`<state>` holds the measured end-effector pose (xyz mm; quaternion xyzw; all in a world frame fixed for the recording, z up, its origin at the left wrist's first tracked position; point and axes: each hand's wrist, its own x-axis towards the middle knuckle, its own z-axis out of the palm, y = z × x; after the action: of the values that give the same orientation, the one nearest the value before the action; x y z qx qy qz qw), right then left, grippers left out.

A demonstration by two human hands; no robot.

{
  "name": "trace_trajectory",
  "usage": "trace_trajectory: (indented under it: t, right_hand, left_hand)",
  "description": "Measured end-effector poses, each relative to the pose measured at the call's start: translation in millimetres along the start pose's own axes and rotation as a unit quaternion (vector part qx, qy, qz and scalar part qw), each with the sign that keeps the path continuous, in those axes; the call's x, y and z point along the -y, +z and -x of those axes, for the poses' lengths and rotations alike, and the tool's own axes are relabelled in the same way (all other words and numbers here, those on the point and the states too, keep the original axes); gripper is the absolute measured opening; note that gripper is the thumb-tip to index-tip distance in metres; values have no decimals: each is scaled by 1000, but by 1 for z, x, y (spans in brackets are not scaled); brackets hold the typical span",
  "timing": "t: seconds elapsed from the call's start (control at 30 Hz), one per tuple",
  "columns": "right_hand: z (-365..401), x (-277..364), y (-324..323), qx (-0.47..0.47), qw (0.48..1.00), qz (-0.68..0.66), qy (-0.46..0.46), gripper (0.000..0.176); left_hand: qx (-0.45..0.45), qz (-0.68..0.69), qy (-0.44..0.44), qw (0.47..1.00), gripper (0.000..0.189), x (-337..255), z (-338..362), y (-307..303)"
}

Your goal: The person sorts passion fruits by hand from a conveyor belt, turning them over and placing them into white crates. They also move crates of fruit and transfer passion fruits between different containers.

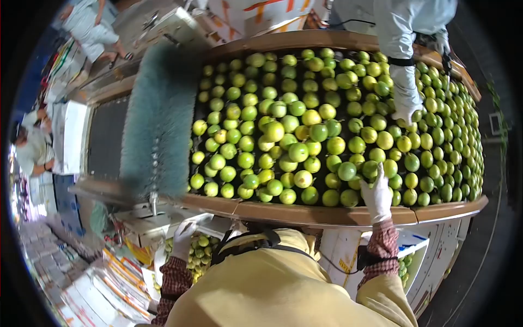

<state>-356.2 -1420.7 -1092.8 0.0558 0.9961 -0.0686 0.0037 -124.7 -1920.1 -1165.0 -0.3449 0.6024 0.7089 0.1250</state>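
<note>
Many round green-yellow fruits (298, 152) cover a dark conveyor bed in front of me. My right hand (377, 199), in a white glove, reaches over the near rail with its thumb and a finger stretched apart. Its fingertips are at the fruits near that edge, and no fruit shows in its grasp. My left hand (184, 235), also gloved in white, hangs low beside the near rail. It is over a container of similar fruits (201, 252), fingers stretched, with nothing visible in it. Its palm side is hidden.
A brown rail (305, 215) edges the bed. A blurred blue-green brush roller (158, 120) crosses its left end. Opposite, a co-worker's gloved hand (407, 111) touches fruits. White boxes (103, 286) stand lower left. Other people (90, 30) are at the upper left.
</note>
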Motion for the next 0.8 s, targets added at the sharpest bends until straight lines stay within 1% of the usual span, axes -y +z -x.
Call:
trace_trajectory:
  t: [0.03, 0.07, 0.13, 0.2, 0.23, 0.3, 0.33, 0.37, 0.4, 0.43, 0.47, 0.5, 0.53, 0.57, 0.6, 0.67, 0.73, 0.77, 0.8]
  right_hand:
    - [-9, -15, 16, 4, 1000, 12, 11, 83]
    - [-17, -14, 20, 6, 999, 24, 23, 82]
    - [-23, -17, 24, -5, 1000, -8, 25, 74]
    - [-16, -16, 26, -6, 999, 0, 46, 70]
    - [-12, -15, 25, -24, 999, -11, 32, 70]
    - [-2, -11, 23, -59, 998, -37, 8, 70]
    - [1, 4, 15, -86, 996, 9, -10, 70]
    - [7, 23, 8, -113, 992, 56, -29, 70]
    - [13, 48, 1, -139, 984, 101, -47, 70]
    - [18, 75, -4, -142, 983, 33, -110, 69]
    - [20, 91, -2, -98, 978, -36, -181, 61]
    - [30, 103, 14, -18, 982, -59, -180, 52]
    - [35, 116, 33, 52, 975, -73, -201, 41]
    - [42, 129, 50, 81, 966, -88, -230, 44]
    - [43, 142, 66, 99, 959, -31, -265, 53]
    - [36, 151, 109, 65, 939, 145, -305, 66]
    - [24, 168, 122, 60, 924, 221, -305, 73]
    - [17, 172, 122, 112, 910, 250, -311, 74]
    - [11, 172, 134, 114, 906, 252, -319, 72]
  left_hand:
    - [-52, -3, -51, 997, 25, 7, -1, -4]
    - [-63, 10, -50, 997, 20, 6, -1, -1]
    - [-80, 50, -63, 994, 23, 22, -6, -11]
    - [-92, 41, -67, 993, 23, 32, -9, -15]
    - [-99, 37, -70, 992, 23, 35, -9, -15]
    - [-84, 10, -52, 995, 23, 37, -12, -15]
    - [-75, -3, -42, 996, 23, 39, -14, -13]
    - [-23, -53, 12, 998, 26, 59, -24, -22]
    - [-15, -46, 44, 998, 25, 64, -29, -20]
    - [-8, -41, 76, 996, 24, 65, -34, -17]
    - [-1, -37, 109, 993, 23, 63, -38, -15]
    - [6, 13, 43, 999, 19, 54, -37, -13]
    - [4, 6, 33, 999, 19, 45, -39, -9]
    - [1, 0, 24, 1000, 20, 36, -40, -4]
    - [-3, -5, 14, 1000, 20, 28, -43, 1]
    - [4, -30, 27, 999, 21, 15, -46, 8]
    - [6, -59, 56, 997, 22, 1, -43, 15]
    - [18, -62, 53, 996, 23, 3, -46, 14]
    - [46, -40, 67, 996, 22, 9, -50, 11]
